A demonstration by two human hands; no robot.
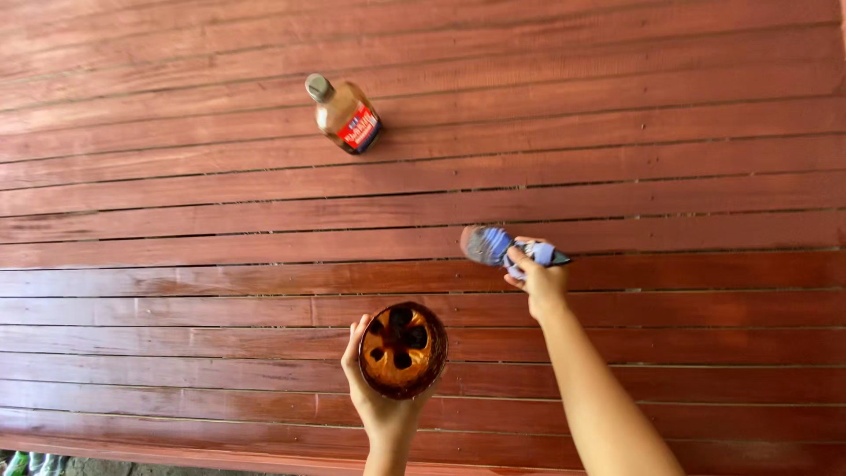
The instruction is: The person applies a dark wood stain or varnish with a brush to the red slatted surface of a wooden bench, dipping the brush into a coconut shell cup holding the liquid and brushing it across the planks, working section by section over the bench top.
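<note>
My left hand (pixel 377 395) grips a small round cup (pixel 403 349) whose inside is coated in orange-brown stain, with dark patches at the bottom. My right hand (pixel 535 280) is closed on a paintbrush (pixel 493 246) with a blue handle and greyish bristles pointing left. The brush hovers just above the red-brown wooden plank surface (pixel 194 229), up and to the right of the cup. The planks near my hands look glossy and darker.
A brown bottle (pixel 344 115) with a grey cap and a red, white and blue label stands on the planks farther away, up and left of my hands. The plank edge runs along the bottom left, with something green (pixel 18 463) beyond it.
</note>
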